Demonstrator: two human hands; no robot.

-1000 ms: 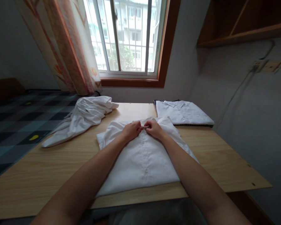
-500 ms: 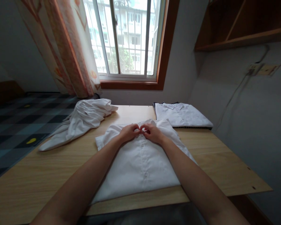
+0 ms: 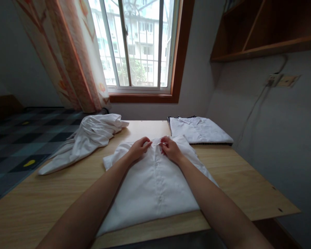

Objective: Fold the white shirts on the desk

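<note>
A white button-up shirt [image 3: 145,193] lies folded on the wooden table [image 3: 238,173], its button strip running down the middle toward me. At the collar end, my left hand [image 3: 140,148] pinches the cloth left of the strip. My right hand [image 3: 170,148] pinches a bit of the collar on the other side, thumb and fingers pressed together. A small gap separates the two hands. The fingertips hide part of the collar.
A crumpled white garment [image 3: 93,135] lies at the table's left edge, beside a bed with a checked cover [image 3: 12,138]. Folded clothes [image 3: 202,129], a white shirt on top, lie at the back right. Behind are a window [image 3: 140,48] and curtain [image 3: 69,52].
My hands, which met at the collar, have moved slightly apart, each to its own side. The camera view has tilted up a little.
</note>
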